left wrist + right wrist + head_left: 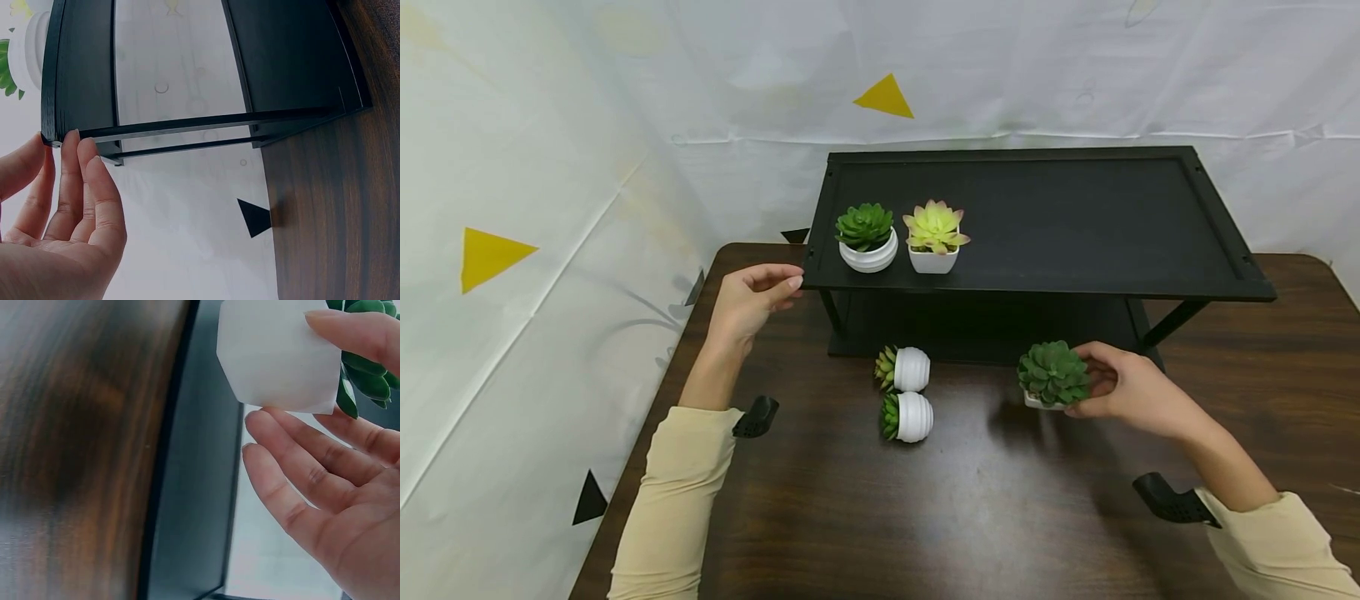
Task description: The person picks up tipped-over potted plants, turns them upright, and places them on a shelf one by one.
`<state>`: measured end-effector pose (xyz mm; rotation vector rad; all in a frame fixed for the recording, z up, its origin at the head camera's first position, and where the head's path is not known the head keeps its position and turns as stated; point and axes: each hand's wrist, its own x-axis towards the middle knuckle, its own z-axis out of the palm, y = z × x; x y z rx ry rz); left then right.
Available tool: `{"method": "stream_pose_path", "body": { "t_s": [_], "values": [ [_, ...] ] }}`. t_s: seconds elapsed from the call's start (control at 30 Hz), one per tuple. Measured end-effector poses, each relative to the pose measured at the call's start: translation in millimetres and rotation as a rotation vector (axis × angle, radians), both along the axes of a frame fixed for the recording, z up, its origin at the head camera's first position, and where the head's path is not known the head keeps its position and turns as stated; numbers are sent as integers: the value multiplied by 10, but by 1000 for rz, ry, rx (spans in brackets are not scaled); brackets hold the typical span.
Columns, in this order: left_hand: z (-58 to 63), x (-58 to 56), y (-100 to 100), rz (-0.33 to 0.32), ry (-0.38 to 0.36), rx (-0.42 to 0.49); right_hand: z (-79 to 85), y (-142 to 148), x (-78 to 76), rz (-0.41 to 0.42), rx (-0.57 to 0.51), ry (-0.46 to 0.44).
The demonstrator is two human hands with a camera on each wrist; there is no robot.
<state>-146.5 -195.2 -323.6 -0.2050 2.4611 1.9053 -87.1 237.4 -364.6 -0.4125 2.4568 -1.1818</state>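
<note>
My right hand holds a dark green potted succulent above the table, in front of the shelf. In the right wrist view, thumb and fingers pinch its white angular pot. At the front left corner of the black two-tier shelf, my left hand pinches the top board's edge; the left wrist view shows the thumb on one side and fingers on the other. A green succulent in a round white pot and a yellow-green one in a square white pot stand upright on the top board.
Two small succulents in ribbed white pots, an upper one and a lower one, lie on their sides on the brown wooden table. White sheeting with yellow and black triangles hangs behind and to the left.
</note>
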Motion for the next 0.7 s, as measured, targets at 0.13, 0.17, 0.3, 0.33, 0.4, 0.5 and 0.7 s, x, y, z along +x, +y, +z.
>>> {"method": "stream_pose_path", "body": {
  "t_s": [0.13,0.17,0.3,0.33,0.4,0.5,0.7],
  "values": [
    [0,0,2,1,-2,1,89,-16,-5,0,1,-8],
    [1,-1,2,2,-2,0,111,-19,-9,3,6,-6],
    [4,-2,2,5,-4,-2,185,-40,-31,13,15,10],
    [5,-2,2,5,-5,-4,203,-45,-36,16,16,15],
    [6,-2,1,6,-7,-5,242,-56,-46,19,21,25],
    [10,-1,3,10,-14,-10,304,-72,-57,23,38,30],
    [7,0,6,10,-18,-13,403,-113,-79,48,71,75]
  ]
}}
